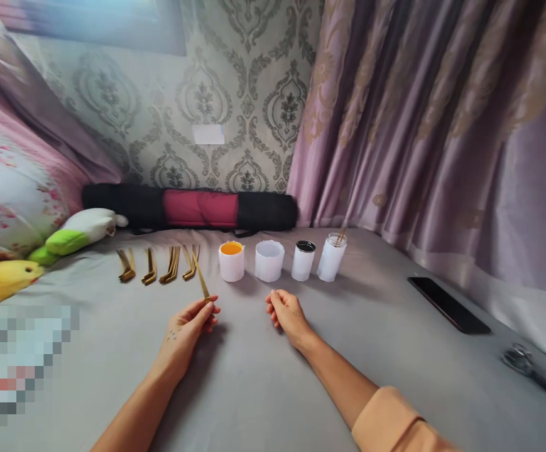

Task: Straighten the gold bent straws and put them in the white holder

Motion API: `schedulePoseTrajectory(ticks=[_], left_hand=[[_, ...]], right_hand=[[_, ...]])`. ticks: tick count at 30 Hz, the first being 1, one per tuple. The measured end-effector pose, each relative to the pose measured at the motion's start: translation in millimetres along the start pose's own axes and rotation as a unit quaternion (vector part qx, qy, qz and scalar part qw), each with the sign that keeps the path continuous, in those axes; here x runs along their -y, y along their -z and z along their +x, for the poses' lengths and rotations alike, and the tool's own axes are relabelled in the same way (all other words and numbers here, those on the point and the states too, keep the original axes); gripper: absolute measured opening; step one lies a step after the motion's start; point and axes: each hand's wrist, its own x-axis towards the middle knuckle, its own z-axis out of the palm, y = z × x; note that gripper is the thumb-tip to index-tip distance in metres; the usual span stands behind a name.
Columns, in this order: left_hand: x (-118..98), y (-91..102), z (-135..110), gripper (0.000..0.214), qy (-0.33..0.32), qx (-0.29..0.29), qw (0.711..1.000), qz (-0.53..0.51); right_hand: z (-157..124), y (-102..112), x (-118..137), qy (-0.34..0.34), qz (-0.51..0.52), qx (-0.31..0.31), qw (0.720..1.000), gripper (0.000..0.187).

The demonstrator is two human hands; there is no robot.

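Centrally, the left hand (188, 321) pinches a gold-coloured strip (202, 278), which slackening could drop; the right hand (290, 316) curls, load indeterminable.

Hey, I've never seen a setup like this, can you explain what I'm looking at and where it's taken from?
There's no machine here: these are a person's own bare hands, seen from a camera worn on the head, looking forward and down. The left hand holds a slender gold-coloured piece. The right hand is loosely curled; I can't tell whether anything is inside. On the grey cloth ahead stand four whitish containers in a row, with small groups of bent gold-coloured pieces to their left. A black phone lies on the right.
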Motion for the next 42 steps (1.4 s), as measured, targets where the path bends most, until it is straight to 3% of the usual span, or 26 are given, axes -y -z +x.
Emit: schedulePoseTrajectory(ticks=[9,22,32,42], left_hand=[[-9.4,-6.1,-12.4,0.045,-0.045,-0.003,0.993,0.105],[3.1,-10.4,-10.5,0.032,-0.132,0.015,0.976,0.17],[4.7,-12.1,-15.9,0.03,-0.233,0.046,0.932,0.274],[0.4,-15.5,-21.7,0.032,-0.28,0.069,0.904,0.315]], right_hand=[[-3.0,1.6,2.6,0.003,-0.011,0.008,1.0,0.031],[-5.2,0.8,3.4,0.01,-0.054,0.011,0.998,0.032],[-6.7,0.4,5.7,0.017,-0.061,0.018,0.998,0.033],[-7.3,1.1,7.2,0.042,-0.036,0.014,0.998,0.036]])
